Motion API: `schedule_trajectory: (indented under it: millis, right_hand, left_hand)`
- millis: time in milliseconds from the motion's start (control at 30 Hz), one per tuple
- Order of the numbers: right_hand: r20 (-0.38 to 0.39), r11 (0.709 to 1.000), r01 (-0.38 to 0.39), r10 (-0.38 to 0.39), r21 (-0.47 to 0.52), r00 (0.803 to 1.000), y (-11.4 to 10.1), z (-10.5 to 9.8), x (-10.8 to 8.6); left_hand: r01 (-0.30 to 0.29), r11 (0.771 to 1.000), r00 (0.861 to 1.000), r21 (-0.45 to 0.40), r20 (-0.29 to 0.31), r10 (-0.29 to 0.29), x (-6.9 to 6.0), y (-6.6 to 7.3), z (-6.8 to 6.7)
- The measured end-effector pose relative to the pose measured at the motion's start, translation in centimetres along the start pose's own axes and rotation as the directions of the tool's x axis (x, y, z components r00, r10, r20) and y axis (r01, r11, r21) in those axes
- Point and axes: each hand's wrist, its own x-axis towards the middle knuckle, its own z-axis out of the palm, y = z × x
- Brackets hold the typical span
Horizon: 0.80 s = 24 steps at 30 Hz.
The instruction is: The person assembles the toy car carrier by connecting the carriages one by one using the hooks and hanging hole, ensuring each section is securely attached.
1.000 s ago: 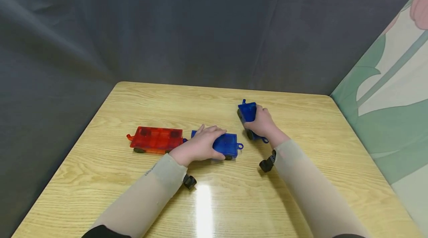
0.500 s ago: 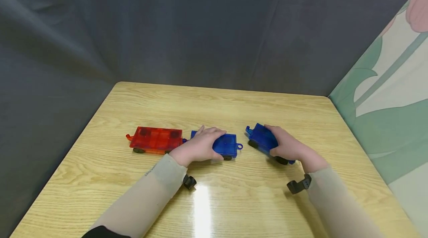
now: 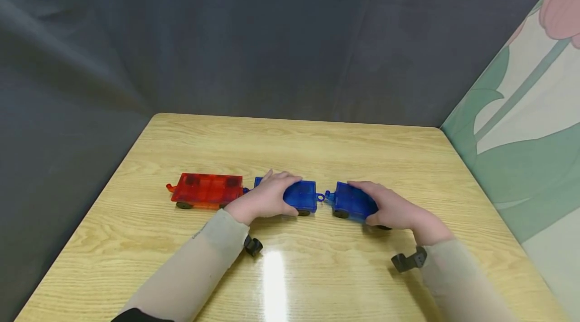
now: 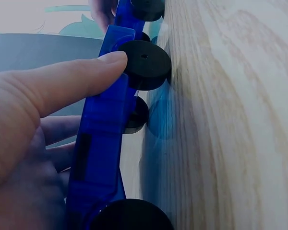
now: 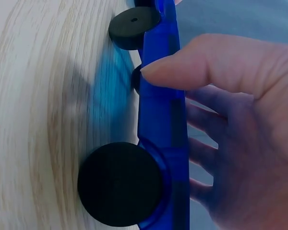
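In the head view, a red see-through toy train car (image 3: 208, 190) with black wheels stands at the left, its hook pointing left. The middle blue toy train car (image 3: 304, 195) adjoins it at the right. My left hand (image 3: 266, 197) grips this car across its top, thumb on the near side by a black wheel (image 4: 145, 64). Another blue toy train car (image 3: 351, 200) is held by my right hand (image 3: 393, 207), thumb on its near side and fingers at the far side. Its hook (image 3: 330, 195) is close to the middle car's ring (image 3: 320, 197); whether they touch I cannot tell.
All the cars are on a light wood-grain table (image 3: 290, 151). Behind its far edge hangs a dark grey cloth (image 3: 272, 40). A flower-patterned panel (image 3: 534, 121) borders the right side.
My right hand has brought its blue car nearer and turned it, so its hook now faces left toward the middle car's ring. The left hand keeps its grip in place.
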Motion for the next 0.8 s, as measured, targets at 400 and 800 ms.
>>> schedule_trajectory:
  millis: [400, 800]
  right_hand:
    - [0.008, 1.0, -0.021, 0.021, 0.0, 1.0, 0.09, 0.29, 0.27]
    - [0.008, 1.0, 0.01, -0.01, -0.012, 1.0, -0.41, 0.29, 0.66]
  left_hand:
    - [-0.003, 1.0, 1.0, -0.025, -0.013, 0.003, -0.38, 0.29, -0.43]
    - [0.0, 0.997, 1.0, -0.075, -0.028, -0.003, -0.44, 0.2, -0.57]
